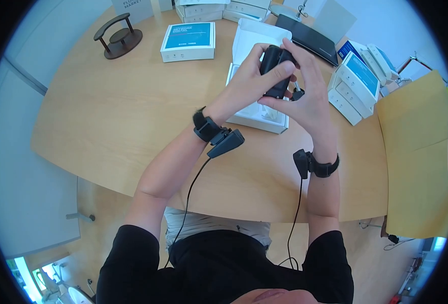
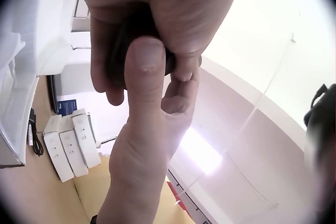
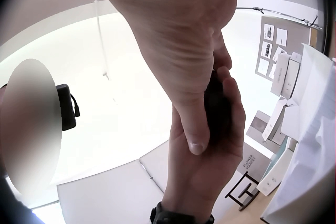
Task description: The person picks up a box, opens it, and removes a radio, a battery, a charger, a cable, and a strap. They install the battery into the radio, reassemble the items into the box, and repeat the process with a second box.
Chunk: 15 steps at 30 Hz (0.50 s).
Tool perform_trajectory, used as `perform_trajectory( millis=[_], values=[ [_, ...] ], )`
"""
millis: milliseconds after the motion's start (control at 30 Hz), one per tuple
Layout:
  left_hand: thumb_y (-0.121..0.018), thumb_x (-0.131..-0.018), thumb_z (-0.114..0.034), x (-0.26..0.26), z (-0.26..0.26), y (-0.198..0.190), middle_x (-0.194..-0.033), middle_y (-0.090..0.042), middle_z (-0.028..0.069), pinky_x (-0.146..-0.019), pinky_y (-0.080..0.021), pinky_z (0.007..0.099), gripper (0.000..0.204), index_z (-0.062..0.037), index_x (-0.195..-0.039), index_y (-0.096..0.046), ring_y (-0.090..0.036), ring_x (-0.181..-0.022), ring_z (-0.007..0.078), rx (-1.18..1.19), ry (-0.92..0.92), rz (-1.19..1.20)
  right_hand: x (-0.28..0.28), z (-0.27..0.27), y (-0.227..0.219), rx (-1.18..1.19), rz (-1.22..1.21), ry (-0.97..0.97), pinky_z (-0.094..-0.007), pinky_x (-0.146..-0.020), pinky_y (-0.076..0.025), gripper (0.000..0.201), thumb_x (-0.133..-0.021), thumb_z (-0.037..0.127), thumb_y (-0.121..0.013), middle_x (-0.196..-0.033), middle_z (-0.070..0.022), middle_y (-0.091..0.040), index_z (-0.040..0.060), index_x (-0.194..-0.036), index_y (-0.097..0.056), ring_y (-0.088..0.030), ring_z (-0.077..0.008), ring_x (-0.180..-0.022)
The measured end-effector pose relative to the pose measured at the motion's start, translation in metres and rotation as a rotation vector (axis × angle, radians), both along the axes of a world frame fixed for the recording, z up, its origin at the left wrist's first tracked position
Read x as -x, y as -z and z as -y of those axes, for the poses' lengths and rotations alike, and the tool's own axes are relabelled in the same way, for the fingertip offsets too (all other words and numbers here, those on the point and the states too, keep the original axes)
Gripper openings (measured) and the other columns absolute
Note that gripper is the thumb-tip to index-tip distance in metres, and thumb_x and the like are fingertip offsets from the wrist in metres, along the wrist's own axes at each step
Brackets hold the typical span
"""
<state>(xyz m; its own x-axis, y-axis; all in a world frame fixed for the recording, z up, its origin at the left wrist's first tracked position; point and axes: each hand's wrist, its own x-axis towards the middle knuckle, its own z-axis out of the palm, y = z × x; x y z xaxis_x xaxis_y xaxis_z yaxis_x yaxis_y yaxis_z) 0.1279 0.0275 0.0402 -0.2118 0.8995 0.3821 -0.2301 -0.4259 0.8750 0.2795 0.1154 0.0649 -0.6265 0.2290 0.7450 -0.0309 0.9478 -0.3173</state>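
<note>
Both hands hold a black, rounded object [image 1: 271, 60] that looks like two short barrels side by side, raised above an open white box [image 1: 264, 121]. The left hand [image 1: 252, 76] grips it from the left, its thumb lying across the face. From the right, the right hand [image 1: 312, 93] holds it, with the thumb low and the fingers reaching up the far side. In the right wrist view the dark object [image 3: 216, 109] sits between the two palms, partly hidden by fingers. The box's lid [image 1: 259, 34] stands raised behind the hands, and white packing shows inside.
A closed white box with blue label [image 1: 188, 38] lies to the left, near a dark wooden stand [image 1: 120, 40]. Behind the right hand is a black laptop [image 1: 310, 40]. Stacked boxes [image 1: 353, 86] stand at the right, beside a yellow panel [image 1: 416, 152]. A black cable [image 2: 35, 134] lies near the open box.
</note>
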Motion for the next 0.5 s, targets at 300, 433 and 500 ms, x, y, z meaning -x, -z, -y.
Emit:
perform_trajectory(
  millis=[300,433,500],
  values=[
    [-0.059,-0.111,-0.041,0.036,-0.012,0.015,-0.132,-0.073,0.0128,-0.110,-0.048,0.0354,0.049,-0.0037,-0.143,-0.061,-0.067,-0.127,0.0219,-0.082,-0.369,-0.172,-0.033,-0.035,-0.016,0.667,-0.160,-0.201,-0.0408,-0.112,-0.049,0.090,-0.084,0.039,-0.090,-0.142,-0.0150,-0.063,0.0042,-0.157,-0.050,-0.065,-0.0259,-0.126],
    [-0.064,-0.106,-0.028,0.066,-0.008,0.062,-0.135,-0.070,0.0148,-0.110,-0.049,0.0359,0.040,0.0008,-0.134,-0.065,-0.062,-0.129,0.0248,0.062,-0.531,-0.367,-0.039,-0.043,-0.016,0.734,-0.079,-0.231,-0.0410,-0.112,-0.049,0.086,-0.084,0.035,-0.089,-0.142,-0.0143,-0.063,0.0034,-0.155,-0.052,-0.067,-0.0263,-0.122],
    [-0.065,-0.105,-0.027,0.078,-0.004,0.089,-0.142,-0.064,0.0169,-0.113,-0.047,0.0380,0.043,0.0008,-0.138,-0.063,-0.058,-0.135,0.0280,0.123,-0.548,-0.498,-0.032,-0.034,-0.011,0.753,-0.041,-0.188,-0.0405,-0.110,-0.050,0.086,-0.083,0.036,-0.090,-0.138,-0.0136,-0.066,0.0034,-0.154,-0.054,-0.069,-0.0262,-0.119]
  ],
)
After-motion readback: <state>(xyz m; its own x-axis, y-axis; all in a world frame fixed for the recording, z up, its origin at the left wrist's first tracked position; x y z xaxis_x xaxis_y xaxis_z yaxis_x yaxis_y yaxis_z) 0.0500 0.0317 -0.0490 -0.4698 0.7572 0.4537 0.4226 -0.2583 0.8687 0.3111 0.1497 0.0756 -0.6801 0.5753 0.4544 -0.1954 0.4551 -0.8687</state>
